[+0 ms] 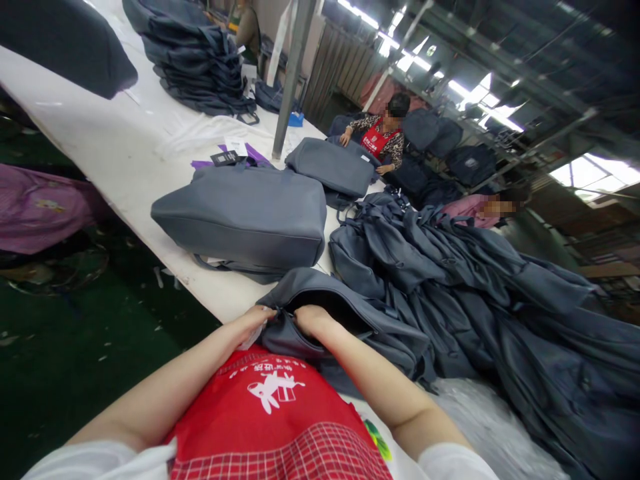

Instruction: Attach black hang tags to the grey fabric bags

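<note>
An unzipped dark grey bag (pixel 390 327) lies on the white table against my red apron, its dark opening facing up. My left hand (pixel 260 317) is closed on the bag's edge at the left end of the opening, with something whitish and see-through under the palm. My right hand (pixel 313 321) reaches into the opening near that same end, its fingers curled at the edge and partly hidden by the fabric. Just beyond the open bag sits a filled grey bag (pixel 245 213), closed, with straps beneath it.
Limp grey bags (pixel 450 267) are heaped to the right, beside clear plastic (pixel 490 420). Another full bag (pixel 330 167) lies before a person in a red apron. A metal post (pixel 293 80) rises from the table (pixel 120 153). Stacked bags (pixel 195 60) stand at the back left.
</note>
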`<state>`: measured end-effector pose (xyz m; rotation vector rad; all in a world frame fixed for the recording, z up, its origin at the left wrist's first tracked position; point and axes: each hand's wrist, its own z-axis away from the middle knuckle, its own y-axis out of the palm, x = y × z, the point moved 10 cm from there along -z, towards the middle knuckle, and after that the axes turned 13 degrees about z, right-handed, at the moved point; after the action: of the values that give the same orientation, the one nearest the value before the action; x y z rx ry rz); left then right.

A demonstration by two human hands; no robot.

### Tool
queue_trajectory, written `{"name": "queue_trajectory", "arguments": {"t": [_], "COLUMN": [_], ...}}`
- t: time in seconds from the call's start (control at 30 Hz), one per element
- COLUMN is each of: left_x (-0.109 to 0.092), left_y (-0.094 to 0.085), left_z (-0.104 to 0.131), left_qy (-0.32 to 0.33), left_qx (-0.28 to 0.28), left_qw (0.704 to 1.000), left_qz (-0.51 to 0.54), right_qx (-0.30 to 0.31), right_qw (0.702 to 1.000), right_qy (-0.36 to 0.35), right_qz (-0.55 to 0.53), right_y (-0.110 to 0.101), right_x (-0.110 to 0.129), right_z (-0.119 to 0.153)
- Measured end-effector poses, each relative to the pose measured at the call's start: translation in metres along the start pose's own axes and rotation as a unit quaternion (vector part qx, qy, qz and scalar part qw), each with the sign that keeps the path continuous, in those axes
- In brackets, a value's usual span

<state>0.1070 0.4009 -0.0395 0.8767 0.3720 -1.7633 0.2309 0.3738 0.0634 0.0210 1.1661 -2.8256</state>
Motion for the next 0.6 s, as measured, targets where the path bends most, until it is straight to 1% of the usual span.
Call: {"name": "queue_trajectory", "arguments": {"t": [0.07,0.1,0.17,0.27,0.4,0.5,0.6], "left_x": [0.006,0.008,0.010,0.010,0.002,-0.008,-0.021], "left_y": [0.015,0.020,0.021,0.016,0.007,-0.001,-0.007], "left_z": [0.004,0.005,0.004,0.002,0.003,0.008,0.016], "left_qy": [-0.012,-0.017,-0.024,-0.020,0.026,0.076,0.123], "left_qx": [0.030,0.036,0.033,0.015,-0.018,-0.063,-0.109], "left_qw": [0.999,0.998,0.997,0.997,0.998,0.995,0.983], "left_qz": [0.035,0.048,0.065,0.072,0.049,-0.001,-0.078], "right_qx": [-0.032,-0.048,-0.075,-0.092,-0.100,-0.091,-0.070], "right_qw": [0.999,0.999,0.996,0.992,0.989,0.988,0.989], "right_qy": [0.002,-0.004,-0.035,-0.082,-0.102,-0.117,-0.128], "right_qz": [-0.003,-0.007,-0.018,-0.034,-0.039,-0.032,-0.018], "right_y": [-0.007,-0.010,-0.014,-0.013,-0.011,-0.011,-0.013], "right_x": [-0.003,-0.004,-0.002,0.004,0.009,0.016,0.021], "right_z": [0.001,0.002,0.004,0.002,-0.010,-0.020,-0.028]}}
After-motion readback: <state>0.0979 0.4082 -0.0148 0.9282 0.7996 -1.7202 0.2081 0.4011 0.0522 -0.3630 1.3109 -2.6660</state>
